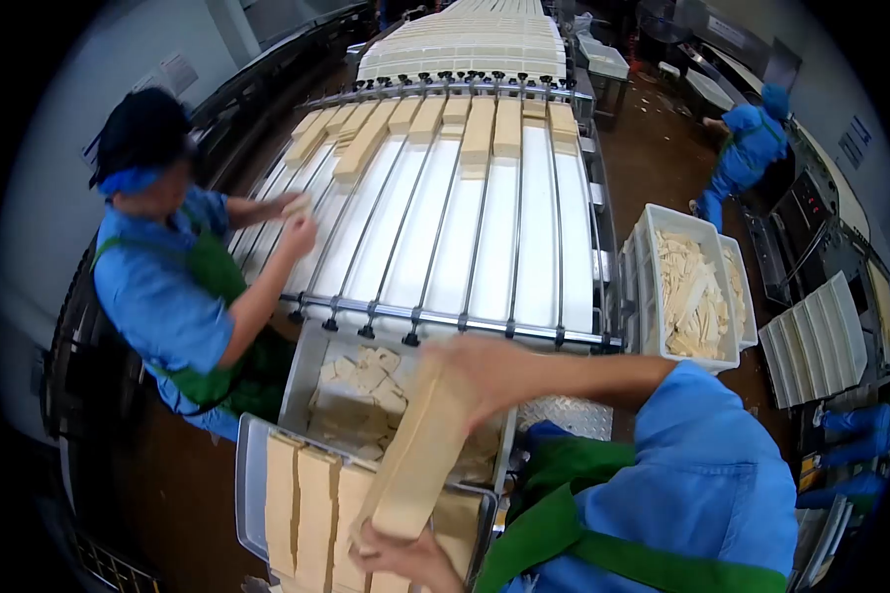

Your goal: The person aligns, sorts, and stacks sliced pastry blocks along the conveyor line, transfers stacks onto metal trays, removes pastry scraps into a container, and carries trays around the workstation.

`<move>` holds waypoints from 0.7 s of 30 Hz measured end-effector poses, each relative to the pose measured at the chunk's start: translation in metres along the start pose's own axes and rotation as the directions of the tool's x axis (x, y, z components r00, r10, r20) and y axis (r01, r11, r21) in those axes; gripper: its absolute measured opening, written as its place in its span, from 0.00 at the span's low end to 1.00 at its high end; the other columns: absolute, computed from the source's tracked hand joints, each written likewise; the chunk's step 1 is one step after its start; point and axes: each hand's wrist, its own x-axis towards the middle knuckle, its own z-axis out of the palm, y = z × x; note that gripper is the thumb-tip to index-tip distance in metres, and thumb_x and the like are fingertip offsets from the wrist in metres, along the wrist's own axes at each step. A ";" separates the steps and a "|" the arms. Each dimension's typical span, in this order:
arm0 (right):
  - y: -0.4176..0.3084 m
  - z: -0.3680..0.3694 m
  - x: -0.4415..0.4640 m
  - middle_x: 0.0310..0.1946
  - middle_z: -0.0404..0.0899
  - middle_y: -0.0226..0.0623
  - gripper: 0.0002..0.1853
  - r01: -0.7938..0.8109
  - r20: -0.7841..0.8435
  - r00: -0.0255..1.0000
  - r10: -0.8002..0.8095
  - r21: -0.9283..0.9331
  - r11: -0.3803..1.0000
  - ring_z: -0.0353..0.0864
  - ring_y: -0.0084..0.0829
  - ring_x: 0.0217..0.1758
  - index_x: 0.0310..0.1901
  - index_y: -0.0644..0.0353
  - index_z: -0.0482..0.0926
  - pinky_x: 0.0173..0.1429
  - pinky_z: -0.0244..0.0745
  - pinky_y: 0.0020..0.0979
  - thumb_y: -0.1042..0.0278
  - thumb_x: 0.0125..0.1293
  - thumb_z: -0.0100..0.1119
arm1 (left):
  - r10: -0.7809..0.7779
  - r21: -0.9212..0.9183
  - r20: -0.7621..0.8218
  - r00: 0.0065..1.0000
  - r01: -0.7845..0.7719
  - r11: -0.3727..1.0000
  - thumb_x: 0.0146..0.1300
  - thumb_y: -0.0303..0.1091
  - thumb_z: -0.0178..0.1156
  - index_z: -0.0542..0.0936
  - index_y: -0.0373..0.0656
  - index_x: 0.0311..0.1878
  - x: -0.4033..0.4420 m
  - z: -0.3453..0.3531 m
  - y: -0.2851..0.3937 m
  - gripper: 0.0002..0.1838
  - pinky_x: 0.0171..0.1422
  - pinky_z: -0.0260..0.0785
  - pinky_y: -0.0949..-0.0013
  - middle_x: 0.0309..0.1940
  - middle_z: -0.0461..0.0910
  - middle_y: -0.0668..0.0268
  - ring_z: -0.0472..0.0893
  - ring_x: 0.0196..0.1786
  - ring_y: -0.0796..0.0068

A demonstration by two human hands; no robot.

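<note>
A long pale block (417, 457) is held tilted between my two hands, above a tray (254, 484) at the bottom. My right hand (485, 374) grips its upper end, slightly blurred. Around its lower end are the fingers of my left hand (405, 555). Several long pale slabs (314, 509) lie side by side in the tray, partly hidden by the block. Behind it, a grey bin (302, 381) holds broken pale pieces (366, 381).
A white belt (396, 247) with metal dividers carries several pale blocks (480, 133) at its far end. A co-worker (168, 267) stands at its left side. White crates (732, 346) of scraps (692, 296) are at the right. Another person (752, 148) is farther back.
</note>
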 end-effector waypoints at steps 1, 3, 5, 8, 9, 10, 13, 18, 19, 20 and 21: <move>0.033 -0.013 -0.004 0.63 0.59 0.60 0.52 -0.091 -0.104 0.989 0.101 0.101 0.991 0.63 0.52 0.64 0.70 0.55 0.48 0.63 0.64 0.43 0.47 0.49 0.68 | -0.021 0.022 0.066 0.998 0.020 1.000 0.39 0.24 0.71 0.65 0.36 0.58 0.003 0.021 0.029 0.38 0.63 0.64 0.56 0.60 0.50 0.47 0.66 0.57 0.53; 0.092 -0.040 -0.011 0.56 0.68 0.61 0.50 -0.284 -0.294 0.898 0.327 0.181 0.942 0.69 0.54 0.60 0.71 0.58 0.41 0.65 0.63 0.42 0.47 0.57 0.61 | 0.049 -0.223 0.234 0.971 0.005 0.975 0.42 0.26 0.69 0.62 0.41 0.64 0.003 0.068 0.083 0.42 0.62 0.61 0.53 0.61 0.48 0.42 0.62 0.59 0.41; 0.169 -0.058 -0.011 0.47 0.75 0.60 0.41 -0.393 -0.449 0.779 0.438 0.194 0.899 0.76 0.55 0.51 0.68 0.61 0.50 0.57 0.69 0.45 0.39 0.63 0.48 | 0.079 0.174 0.377 0.923 -0.154 0.973 0.44 0.27 0.69 0.61 0.44 0.65 0.001 0.109 0.144 0.42 0.62 0.59 0.53 0.62 0.47 0.41 0.58 0.61 0.42; 0.257 -0.096 -0.004 0.45 0.76 0.59 0.35 -0.581 -0.368 0.708 0.602 0.182 0.794 0.77 0.54 0.50 0.61 0.62 0.61 0.55 0.70 0.46 0.38 0.65 0.44 | 0.212 -0.055 0.531 0.821 -0.216 0.975 0.45 0.28 0.69 0.61 0.45 0.66 -0.011 0.175 0.190 0.42 0.63 0.56 0.48 0.62 0.48 0.39 0.54 0.63 0.38; 0.290 -0.106 0.000 0.45 0.76 0.59 0.35 -0.577 -0.367 0.711 0.600 0.182 0.796 0.77 0.54 0.50 0.61 0.62 0.61 0.55 0.70 0.46 0.38 0.65 0.44 | 0.209 -0.052 0.528 0.823 -0.215 0.975 0.45 0.28 0.69 0.61 0.45 0.66 -0.017 0.197 0.200 0.42 0.63 0.56 0.48 0.62 0.48 0.39 0.54 0.63 0.38; 0.319 -0.114 0.006 0.45 0.77 0.59 0.33 -0.625 -0.309 0.721 0.620 0.096 0.775 0.77 0.54 0.49 0.57 0.63 0.64 0.54 0.70 0.46 0.38 0.66 0.41 | 0.274 -0.139 0.612 0.742 -0.240 0.961 0.46 0.28 0.69 0.61 0.45 0.66 -0.024 0.216 0.209 0.42 0.65 0.54 0.48 0.62 0.49 0.39 0.53 0.63 0.37; 0.386 -0.143 0.027 0.45 0.77 0.58 0.32 -0.639 -0.187 0.761 0.622 -0.049 0.768 0.76 0.54 0.50 0.51 0.64 0.69 0.55 0.69 0.46 0.38 0.67 0.36 | 0.285 -0.213 0.724 0.628 -0.189 0.959 0.46 0.27 0.69 0.62 0.44 0.65 -0.034 0.265 0.248 0.40 0.67 0.50 0.49 0.62 0.49 0.39 0.52 0.64 0.37; 0.485 -0.209 0.077 0.56 0.72 0.53 0.35 -0.723 -0.171 0.685 0.709 -0.038 0.690 0.69 0.51 0.61 0.57 0.64 0.67 0.66 0.54 0.54 0.38 0.68 0.27 | 0.355 -0.324 0.644 0.678 -0.178 0.929 0.46 0.27 0.70 0.64 0.43 0.63 -0.008 0.367 0.298 0.39 0.66 0.55 0.53 0.61 0.51 0.41 0.58 0.62 0.39; 0.503 -0.222 0.086 0.57 0.71 0.53 0.35 -0.748 -0.213 0.656 0.724 -0.055 0.661 0.68 0.51 0.62 0.58 0.62 0.67 0.66 0.53 0.54 0.38 0.68 0.25 | 0.370 -0.367 0.644 0.670 -0.154 0.917 0.46 0.29 0.71 0.64 0.44 0.63 0.000 0.388 0.309 0.39 0.64 0.59 0.55 0.61 0.52 0.42 0.61 0.60 0.40; 0.523 -0.235 0.094 0.58 0.70 0.52 0.35 -0.773 -0.258 0.625 0.737 -0.071 0.631 0.67 0.51 0.63 0.58 0.59 0.68 0.67 0.52 0.54 0.38 0.69 0.23 | 0.387 -0.411 0.642 0.662 -0.129 0.902 0.45 0.30 0.72 0.64 0.44 0.63 0.007 0.408 0.321 0.40 0.61 0.62 0.57 0.60 0.53 0.42 0.65 0.58 0.41; 0.542 -0.249 0.102 0.58 0.70 0.52 0.35 -0.770 -0.257 0.627 0.735 -0.067 0.634 0.67 0.51 0.63 0.58 0.59 0.68 0.67 0.52 0.54 0.38 0.69 0.23 | 0.447 -0.387 0.621 0.644 -0.243 0.889 0.46 0.35 0.72 0.65 0.45 0.62 0.013 0.425 0.331 0.39 0.56 0.67 0.58 0.58 0.56 0.43 0.68 0.54 0.42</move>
